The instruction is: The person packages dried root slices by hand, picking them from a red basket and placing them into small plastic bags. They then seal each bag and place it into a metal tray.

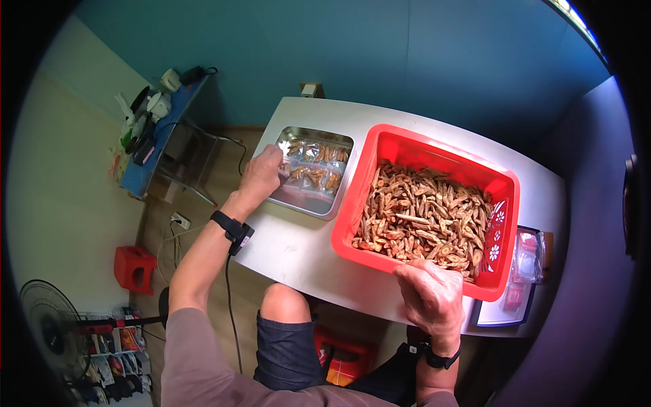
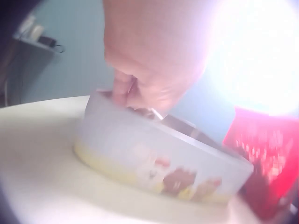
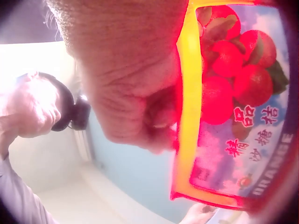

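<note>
A metal tin point(image 1: 325, 213) holds small clear bags of dried brown slices point(image 1: 316, 178); its outer wall point(image 2: 140, 149) has cartoon figures. Over the tin's left edge, my left hand point(image 1: 261, 178) point(image 2: 149, 60) reaches in with bent fingers and pinches a small bag, its fingertips partly hidden. To the right stands a red basket point(image 1: 352, 224) filled with loose dried slices point(image 1: 424, 220). At its near rim my right hand point(image 1: 434, 298) point(image 3: 131, 84) has curled fingers and grips the edge, beside the fruit-printed side point(image 3: 238, 70).
A flat box with pink and clear packets point(image 1: 522, 264) lies right of the basket. Behind the white table point(image 1: 271, 254) is a blue wall. At left are a side table with cups point(image 1: 180, 102), a fan point(image 1: 51, 325) and a red stool point(image 1: 134, 269).
</note>
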`<act>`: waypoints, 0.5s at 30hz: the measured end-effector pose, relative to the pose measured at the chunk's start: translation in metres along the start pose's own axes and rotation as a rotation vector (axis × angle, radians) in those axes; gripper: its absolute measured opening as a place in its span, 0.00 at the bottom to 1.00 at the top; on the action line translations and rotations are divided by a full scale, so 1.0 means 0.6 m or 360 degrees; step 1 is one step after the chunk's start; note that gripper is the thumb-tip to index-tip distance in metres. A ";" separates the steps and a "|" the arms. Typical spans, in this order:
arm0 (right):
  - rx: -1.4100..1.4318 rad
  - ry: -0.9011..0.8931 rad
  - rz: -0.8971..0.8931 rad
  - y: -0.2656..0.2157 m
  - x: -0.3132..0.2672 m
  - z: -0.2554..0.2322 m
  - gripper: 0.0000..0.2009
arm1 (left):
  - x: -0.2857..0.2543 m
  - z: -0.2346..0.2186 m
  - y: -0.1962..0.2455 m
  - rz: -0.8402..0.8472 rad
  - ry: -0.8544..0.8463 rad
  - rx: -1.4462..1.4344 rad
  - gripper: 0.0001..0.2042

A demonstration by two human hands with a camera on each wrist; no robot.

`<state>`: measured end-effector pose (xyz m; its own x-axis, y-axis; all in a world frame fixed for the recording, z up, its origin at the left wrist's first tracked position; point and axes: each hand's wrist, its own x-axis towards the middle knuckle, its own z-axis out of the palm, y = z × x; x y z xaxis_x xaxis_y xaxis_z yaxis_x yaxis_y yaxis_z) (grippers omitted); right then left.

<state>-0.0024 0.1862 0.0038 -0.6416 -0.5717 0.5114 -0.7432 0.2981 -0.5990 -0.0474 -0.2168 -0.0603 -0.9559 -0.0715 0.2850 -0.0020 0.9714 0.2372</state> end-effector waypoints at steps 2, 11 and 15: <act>-0.0014 -0.0008 0.0009 0.000 0.000 0.001 0.13 | -0.005 0.006 -0.002 0.0138 -0.0088 0.0095 0.06; -0.0057 -0.0009 0.0017 0.000 0.002 0.005 0.14 | -0.012 0.002 0.005 0.0197 -0.0232 0.0129 0.09; -0.0071 -0.0004 0.0017 0.001 0.001 0.005 0.15 | -0.019 -0.016 0.025 0.0264 -0.0136 0.0035 0.15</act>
<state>-0.0025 0.1838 0.0016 -0.6490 -0.5702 0.5037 -0.7441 0.3378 -0.5763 -0.0340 -0.2035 -0.0512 -0.9652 0.1086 0.2381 0.1522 0.9731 0.1730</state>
